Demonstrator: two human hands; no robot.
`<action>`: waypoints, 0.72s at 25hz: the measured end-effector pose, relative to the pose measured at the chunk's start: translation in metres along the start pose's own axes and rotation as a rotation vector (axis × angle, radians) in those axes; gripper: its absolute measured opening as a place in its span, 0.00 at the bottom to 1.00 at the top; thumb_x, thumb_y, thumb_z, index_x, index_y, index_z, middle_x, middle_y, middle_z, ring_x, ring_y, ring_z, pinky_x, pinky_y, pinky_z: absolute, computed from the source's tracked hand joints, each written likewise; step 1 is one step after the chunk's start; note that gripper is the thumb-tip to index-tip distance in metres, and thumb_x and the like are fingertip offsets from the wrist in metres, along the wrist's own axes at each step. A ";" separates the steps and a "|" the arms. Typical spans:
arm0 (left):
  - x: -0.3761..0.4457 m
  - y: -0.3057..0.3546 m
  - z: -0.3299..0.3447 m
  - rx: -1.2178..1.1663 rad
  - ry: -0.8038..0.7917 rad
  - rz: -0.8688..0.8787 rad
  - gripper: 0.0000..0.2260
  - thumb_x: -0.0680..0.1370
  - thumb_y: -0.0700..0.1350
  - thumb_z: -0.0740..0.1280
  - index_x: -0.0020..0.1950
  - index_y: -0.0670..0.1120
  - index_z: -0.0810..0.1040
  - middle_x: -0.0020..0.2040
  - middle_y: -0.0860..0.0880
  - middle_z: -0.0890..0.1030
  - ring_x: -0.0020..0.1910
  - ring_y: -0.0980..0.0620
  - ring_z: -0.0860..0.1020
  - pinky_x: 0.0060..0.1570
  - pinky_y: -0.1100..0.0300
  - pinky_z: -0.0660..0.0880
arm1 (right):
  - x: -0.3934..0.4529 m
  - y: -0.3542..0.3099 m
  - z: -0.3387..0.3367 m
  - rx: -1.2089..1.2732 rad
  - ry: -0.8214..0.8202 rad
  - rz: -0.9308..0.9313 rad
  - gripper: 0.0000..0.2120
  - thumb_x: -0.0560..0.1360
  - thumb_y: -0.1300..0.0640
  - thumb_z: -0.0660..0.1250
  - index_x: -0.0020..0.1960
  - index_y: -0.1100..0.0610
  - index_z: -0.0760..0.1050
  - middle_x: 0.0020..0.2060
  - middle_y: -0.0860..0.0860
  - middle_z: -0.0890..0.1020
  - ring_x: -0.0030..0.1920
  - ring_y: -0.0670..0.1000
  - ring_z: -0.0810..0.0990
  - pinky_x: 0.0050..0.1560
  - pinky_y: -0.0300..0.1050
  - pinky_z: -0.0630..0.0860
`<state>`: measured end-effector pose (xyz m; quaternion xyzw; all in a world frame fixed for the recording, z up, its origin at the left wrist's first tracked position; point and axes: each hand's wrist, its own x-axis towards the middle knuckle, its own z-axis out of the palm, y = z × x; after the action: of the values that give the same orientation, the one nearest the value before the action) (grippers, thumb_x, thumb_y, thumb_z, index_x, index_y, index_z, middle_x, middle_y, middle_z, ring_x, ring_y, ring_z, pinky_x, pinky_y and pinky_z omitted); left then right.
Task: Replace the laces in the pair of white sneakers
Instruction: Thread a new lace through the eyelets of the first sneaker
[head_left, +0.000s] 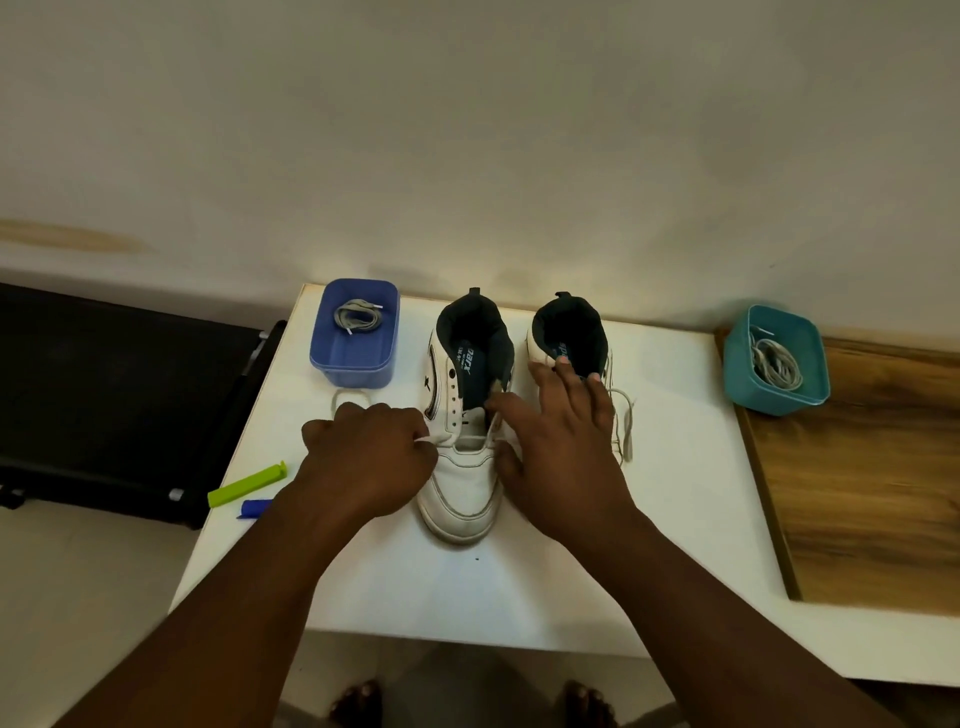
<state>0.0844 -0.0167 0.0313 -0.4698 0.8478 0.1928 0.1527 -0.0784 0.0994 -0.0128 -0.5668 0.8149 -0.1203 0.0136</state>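
I see the white leather sneaker with the dark lining (465, 467) at the middle of the white table (675, 519), its twin (569, 338) just right of it. My left hand (371, 457) is curled round a white lace (441, 440) at the sneaker's left side; my right hand (563, 441), fingers spread, rests across both shoes, hiding the twin's front. Left of the sneaker lie a blue plastic tub (353, 358) holding a grey lace, a green clip (247, 486) and a blue cap (254, 508); far right stands a teal tub (774, 358).

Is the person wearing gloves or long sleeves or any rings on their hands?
No. The left hand and right hand are bare: no gloves, rings, watch or bracelets show. Both forearms are uncovered as far as the picture reaches, so no sleeves appear.
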 end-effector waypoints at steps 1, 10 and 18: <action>-0.002 0.000 -0.003 -0.077 -0.013 0.003 0.12 0.81 0.56 0.57 0.58 0.57 0.77 0.53 0.54 0.78 0.61 0.48 0.73 0.61 0.48 0.67 | 0.000 0.002 0.000 0.010 0.010 0.017 0.23 0.75 0.50 0.67 0.69 0.41 0.72 0.77 0.58 0.66 0.82 0.62 0.54 0.80 0.63 0.46; -0.031 0.022 -0.045 -2.000 -0.273 0.318 0.16 0.81 0.41 0.57 0.65 0.45 0.77 0.45 0.46 0.83 0.49 0.47 0.84 0.51 0.53 0.83 | -0.004 -0.032 -0.027 0.723 0.156 -0.023 0.13 0.82 0.45 0.61 0.60 0.50 0.76 0.57 0.48 0.76 0.60 0.49 0.75 0.58 0.44 0.74; -0.008 0.006 -0.035 -2.335 0.106 -0.143 0.09 0.84 0.40 0.61 0.62 0.43 0.77 0.53 0.44 0.85 0.47 0.51 0.86 0.42 0.61 0.82 | -0.004 -0.020 -0.035 0.925 -0.524 -0.047 0.04 0.83 0.57 0.65 0.52 0.53 0.79 0.43 0.50 0.86 0.42 0.46 0.84 0.43 0.45 0.79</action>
<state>0.0803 -0.0246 0.0665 -0.3788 0.1331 0.8256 -0.3964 -0.0643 0.1024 0.0246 -0.5307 0.6331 -0.3219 0.4624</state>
